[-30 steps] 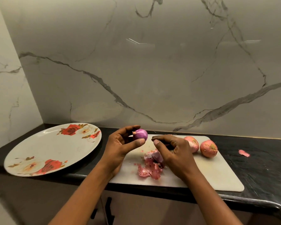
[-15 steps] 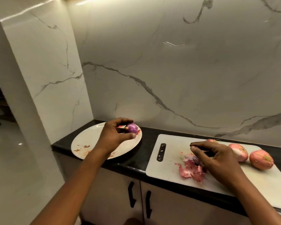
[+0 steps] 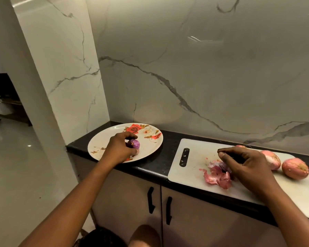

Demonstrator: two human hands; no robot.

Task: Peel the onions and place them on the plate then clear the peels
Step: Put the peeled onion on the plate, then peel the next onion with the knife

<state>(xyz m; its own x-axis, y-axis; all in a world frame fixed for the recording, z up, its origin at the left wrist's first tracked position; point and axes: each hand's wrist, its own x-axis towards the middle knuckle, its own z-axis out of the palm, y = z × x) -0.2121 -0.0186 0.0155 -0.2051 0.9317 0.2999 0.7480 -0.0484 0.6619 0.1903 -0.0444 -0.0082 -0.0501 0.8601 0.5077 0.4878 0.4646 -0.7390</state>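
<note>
On the white floral plate [image 3: 151, 150] at the left end of the counter, my left hand [image 3: 118, 150] grips a peeled purple onion [image 3: 134, 143] that touches the plate. Over the white cutting board [image 3: 194, 154], my right hand [image 3: 244, 163] has its fingers curled round a dark, mostly hidden tool. It hovers just above a heap of pink peels [image 3: 216, 177]. Two unpeeled onions [image 3: 271, 159] [image 3: 295, 168] lie on the board to the right of that hand. The top of another onion [image 3: 240, 146] shows behind it.
The black counter [image 3: 168, 139] ends at a marble pillar [image 3: 61, 77] left of the plate, with open floor beyond. A marble wall backs the counter. Below it are cabinet doors with black handles [image 3: 151, 199].
My left hand carried the peeled onion leftward from above the board and lowered it onto the plate. My right hand stayed over the peels. The view swung left.
</note>
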